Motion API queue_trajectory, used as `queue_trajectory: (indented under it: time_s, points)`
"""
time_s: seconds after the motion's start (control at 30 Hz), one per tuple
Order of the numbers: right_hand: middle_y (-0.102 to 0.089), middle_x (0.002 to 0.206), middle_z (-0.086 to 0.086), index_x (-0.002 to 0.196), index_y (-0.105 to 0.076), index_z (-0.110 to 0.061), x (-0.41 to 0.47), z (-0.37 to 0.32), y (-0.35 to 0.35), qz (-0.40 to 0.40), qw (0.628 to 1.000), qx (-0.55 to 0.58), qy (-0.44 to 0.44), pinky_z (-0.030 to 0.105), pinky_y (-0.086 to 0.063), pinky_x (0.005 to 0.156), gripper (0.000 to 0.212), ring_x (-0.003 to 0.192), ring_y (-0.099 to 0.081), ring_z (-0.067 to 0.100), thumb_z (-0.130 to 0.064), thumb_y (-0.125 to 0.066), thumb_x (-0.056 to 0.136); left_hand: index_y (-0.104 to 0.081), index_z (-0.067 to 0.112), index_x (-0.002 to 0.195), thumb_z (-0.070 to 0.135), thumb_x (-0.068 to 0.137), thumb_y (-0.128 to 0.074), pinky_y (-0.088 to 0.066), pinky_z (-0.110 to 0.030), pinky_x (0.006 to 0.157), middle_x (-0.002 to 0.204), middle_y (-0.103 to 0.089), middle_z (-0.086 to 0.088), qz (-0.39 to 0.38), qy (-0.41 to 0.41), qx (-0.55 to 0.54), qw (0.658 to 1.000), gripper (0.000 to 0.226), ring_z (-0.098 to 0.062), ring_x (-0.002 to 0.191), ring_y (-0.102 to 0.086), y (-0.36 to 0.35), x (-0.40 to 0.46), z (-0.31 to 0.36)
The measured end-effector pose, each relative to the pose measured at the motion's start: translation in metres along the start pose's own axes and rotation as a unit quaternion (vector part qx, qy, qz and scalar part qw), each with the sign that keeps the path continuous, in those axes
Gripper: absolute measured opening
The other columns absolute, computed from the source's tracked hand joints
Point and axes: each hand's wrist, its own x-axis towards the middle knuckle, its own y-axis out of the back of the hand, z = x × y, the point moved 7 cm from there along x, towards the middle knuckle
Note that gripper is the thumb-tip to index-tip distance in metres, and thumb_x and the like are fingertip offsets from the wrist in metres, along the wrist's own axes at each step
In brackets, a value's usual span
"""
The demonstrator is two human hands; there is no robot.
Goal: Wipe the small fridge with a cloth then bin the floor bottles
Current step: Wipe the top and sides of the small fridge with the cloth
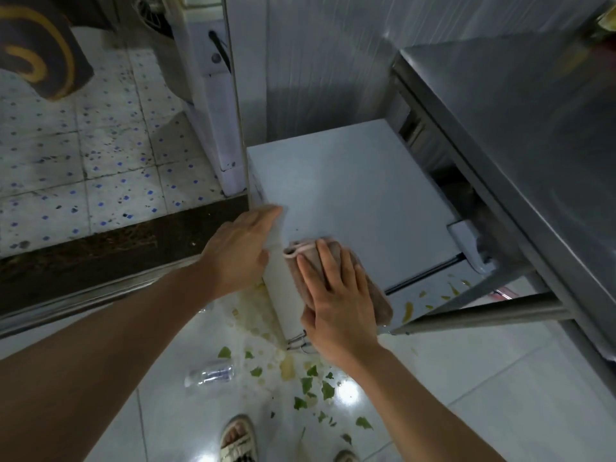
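The small white fridge [353, 195] stands low against the wall, seen from above. A brownish-pink cloth [311, 253] lies on the front left corner of its top. My right hand [336, 301] presses flat on the cloth, fingers spread. My left hand [241, 251] rests against the fridge's left side edge, fingers together, holding nothing. A clear plastic bottle [210, 375] lies on its side on the white floor below my left forearm.
A steel table [520, 135] overhangs the fridge on the right, its leg bar [483, 310] crossing in front. Green leaf scraps [311, 388] and yellowish spills litter the floor by the fridge. My sandalled foot [238, 440] is near the bottom edge. A doorway threshold [100, 255] lies left.
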Motion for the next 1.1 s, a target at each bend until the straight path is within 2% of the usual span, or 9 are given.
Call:
queue_trajectory:
  time_s: [0.13, 0.2, 0.3, 0.4, 0.5, 0.6, 0.73, 0.93, 1.1]
  points:
    - [0.008, 0.161, 0.000, 0.152, -0.010, -0.033, 0.013, 0.022, -0.001, -0.024, 0.999, -0.003, 0.029, 0.049, -0.002, 0.119, 0.067, 0.148, 0.004, 0.031, -0.059, -0.025, 0.091, -0.027, 0.021, 0.146, 0.003, 0.084, -0.049, -0.024, -0.040, 0.112, 0.151, -0.033, 0.001, 0.025, -0.031, 0.026, 0.999, 0.068, -0.015, 0.139, -0.028, -0.014, -0.001, 0.034]
    - [0.014, 0.160, -0.001, 0.150, 0.003, -0.037, 0.022, 0.062, 0.003, -0.019, 1.000, -0.015, -0.009, 0.049, 0.001, 0.119, 0.068, 0.147, 0.006, 0.032, -0.066, -0.009, 0.090, -0.027, 0.021, 0.146, 0.005, 0.086, -0.048, -0.022, -0.038, 0.112, 0.150, -0.034, 0.002, 0.016, -0.019, 0.052, 0.998, 0.066, -0.014, 0.139, -0.029, -0.024, 0.000, 0.040]
    - [0.009, 0.161, 0.006, 0.152, 0.005, -0.032, 0.022, 0.148, 0.017, -0.007, 0.993, -0.067, -0.098, 0.053, -0.009, 0.118, 0.069, 0.146, -0.004, 0.035, -0.065, 0.000, 0.091, -0.028, 0.024, 0.145, 0.008, 0.087, -0.047, -0.023, -0.038, 0.112, 0.153, -0.027, 0.007, 0.007, 0.001, 0.083, 0.997, 0.063, -0.011, 0.140, -0.025, -0.034, -0.003, 0.040]
    - [0.007, 0.160, 0.009, 0.153, 0.001, -0.025, 0.020, 0.194, 0.027, -0.019, 0.986, -0.081, -0.147, 0.052, -0.010, 0.118, 0.071, 0.147, -0.003, 0.034, -0.060, -0.003, 0.091, -0.032, 0.028, 0.144, 0.010, 0.086, -0.049, -0.023, -0.040, 0.110, 0.153, -0.024, 0.008, 0.018, 0.014, 0.109, 0.994, 0.062, -0.011, 0.139, -0.024, -0.037, -0.004, 0.046]
    - [0.011, 0.160, 0.010, 0.153, 0.004, -0.023, 0.009, 0.170, 0.021, -0.001, 0.985, -0.030, -0.168, 0.050, -0.003, 0.119, 0.066, 0.147, 0.004, 0.034, -0.055, -0.009, 0.096, -0.041, 0.028, 0.139, 0.008, 0.084, -0.051, -0.025, -0.040, 0.107, 0.150, -0.031, 0.003, 0.048, 0.027, 0.099, 0.994, 0.060, -0.017, 0.137, -0.029, -0.039, -0.002, 0.058]
    - [0.006, 0.161, 0.010, 0.153, 0.001, -0.022, -0.018, 0.120, 0.008, 0.015, 0.995, -0.028, -0.096, 0.050, -0.003, 0.119, 0.067, 0.147, 0.002, 0.035, -0.056, -0.008, 0.096, -0.041, 0.028, 0.139, 0.007, 0.083, -0.050, -0.024, -0.042, 0.108, 0.151, -0.031, 0.003, 0.044, 0.016, 0.095, 0.994, 0.060, -0.020, 0.136, -0.026, -0.048, 0.006, 0.074]
    - [-0.016, 0.159, 0.009, 0.151, -0.026, -0.020, -0.036, 0.111, 0.010, 0.036, 0.999, -0.010, -0.015, 0.049, -0.016, 0.118, 0.062, 0.146, -0.016, 0.034, -0.049, -0.024, 0.096, -0.038, 0.031, 0.140, 0.009, 0.084, -0.048, -0.022, -0.040, 0.106, 0.153, -0.027, 0.003, 0.033, -0.003, 0.101, 0.994, 0.061, -0.021, 0.138, -0.023, -0.059, 0.026, 0.091]
    - [0.004, 0.161, 0.011, 0.153, -0.005, -0.017, -0.009, 0.196, 0.024, 0.052, 0.985, -0.054, -0.152, 0.041, 0.007, 0.117, 0.060, 0.147, 0.005, 0.032, -0.044, -0.017, 0.100, -0.041, 0.034, 0.138, 0.010, 0.086, -0.048, -0.020, -0.040, 0.106, 0.153, -0.027, 0.005, 0.021, -0.002, 0.095, 0.995, 0.058, -0.023, 0.137, -0.022, -0.068, 0.064, 0.107]
    - [-0.007, 0.160, 0.011, 0.152, -0.013, -0.016, 0.030, 0.213, 0.038, 0.048, 0.981, -0.062, -0.180, 0.049, -0.008, 0.117, 0.062, 0.145, -0.008, 0.038, -0.047, -0.019, 0.099, -0.051, 0.034, 0.131, 0.011, 0.085, -0.050, -0.022, -0.039, 0.106, 0.149, -0.034, 0.007, 0.073, 0.030, 0.070, 0.994, 0.051, -0.024, 0.133, -0.026, -0.072, 0.069, 0.111]
